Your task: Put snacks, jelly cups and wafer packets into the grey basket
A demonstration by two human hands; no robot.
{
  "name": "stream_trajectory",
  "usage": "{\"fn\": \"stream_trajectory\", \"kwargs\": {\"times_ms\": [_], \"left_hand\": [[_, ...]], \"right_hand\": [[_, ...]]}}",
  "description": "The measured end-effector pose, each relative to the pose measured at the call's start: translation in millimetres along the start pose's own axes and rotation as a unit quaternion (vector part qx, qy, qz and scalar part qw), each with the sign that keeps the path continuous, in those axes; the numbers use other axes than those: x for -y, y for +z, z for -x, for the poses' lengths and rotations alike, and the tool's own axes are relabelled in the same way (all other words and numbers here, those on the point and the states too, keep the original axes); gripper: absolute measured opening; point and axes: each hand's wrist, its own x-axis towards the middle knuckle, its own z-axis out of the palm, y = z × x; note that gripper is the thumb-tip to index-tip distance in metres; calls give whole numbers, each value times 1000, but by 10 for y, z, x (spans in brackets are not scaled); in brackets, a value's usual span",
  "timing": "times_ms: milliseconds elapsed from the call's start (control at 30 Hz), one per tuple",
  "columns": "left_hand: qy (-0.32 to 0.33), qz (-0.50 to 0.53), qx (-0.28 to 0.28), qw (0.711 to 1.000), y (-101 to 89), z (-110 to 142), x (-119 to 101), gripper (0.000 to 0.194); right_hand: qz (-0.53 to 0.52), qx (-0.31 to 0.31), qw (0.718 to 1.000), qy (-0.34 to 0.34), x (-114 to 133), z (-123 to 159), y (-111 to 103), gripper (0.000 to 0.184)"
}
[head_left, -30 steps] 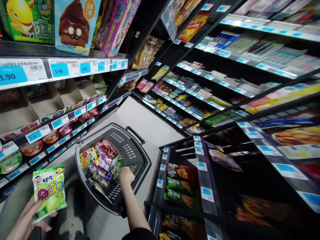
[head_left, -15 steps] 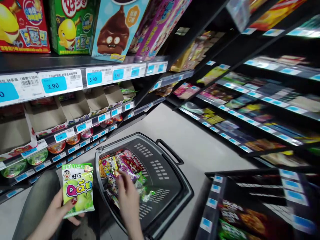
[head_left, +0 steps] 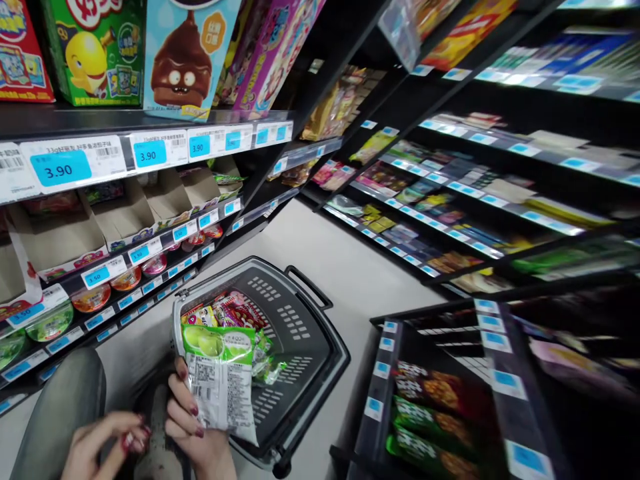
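Observation:
My right hand (head_left: 193, 423) holds a green-and-silver bag of gummy candy (head_left: 223, 383) by its left side, thumb and fingers on the edge. The bag's printed back, with a barcode, faces me, and it hangs over the near part of a dark shopping basket (head_left: 327, 390). At the lower left, my left hand (head_left: 107, 443) is empty, its fingers half bent and slightly apart, beside the right wrist. Inside the basket lie several snack packets (head_left: 237, 310), partly covered by the candy bag, and small green wrapped pieces (head_left: 267, 363).
On the left, a shelf (head_left: 210, 130) bears boxed snacks above cardboard trays (head_left: 123, 213) and round tubs (head_left: 95, 297). Shelving with packets (head_left: 440, 200) lines the right. A low rack (head_left: 380, 400) stands right of the basket. My knee (head_left: 65, 407) is at lower left.
The gummy bag has passed from my left hand to my right and now shows its back. My right hand has come out of the basket; my left has moved lower. The view has swung right.

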Motion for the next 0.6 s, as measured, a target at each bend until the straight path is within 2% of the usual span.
{"fn": "stream_trajectory", "kwargs": {"times_ms": [67, 133, 200, 267, 367, 600], "left_hand": [[-53, -171, -80, 981, -68, 23, 442, 38], [-65, -356, -142, 922, -120, 65, 879, 53], [-51, -468, -191, 861, -152, 133, 1233, 61], [-43, -519, -193, 832, -167, 205, 1456, 63], [-50, -543, -188, 817, -174, 255, 1571, 64], [-92, -558, -173, 806, -166, 187, 1531, 61]], "right_hand": [[-112, 67, 991, 10, 1, 38, 65, 18], [-149, 95, 984, 17, -5, 44, 114, 17], [-176, 84, 981, 16, -12, 24, 158, 14], [-210, 54, 976, 0, -13, -10, 202, 15], [-242, 40, 969, -18, 0, -67, 266, 19], [-217, 100, 971, -11, 61, -135, 359, 13]]}}
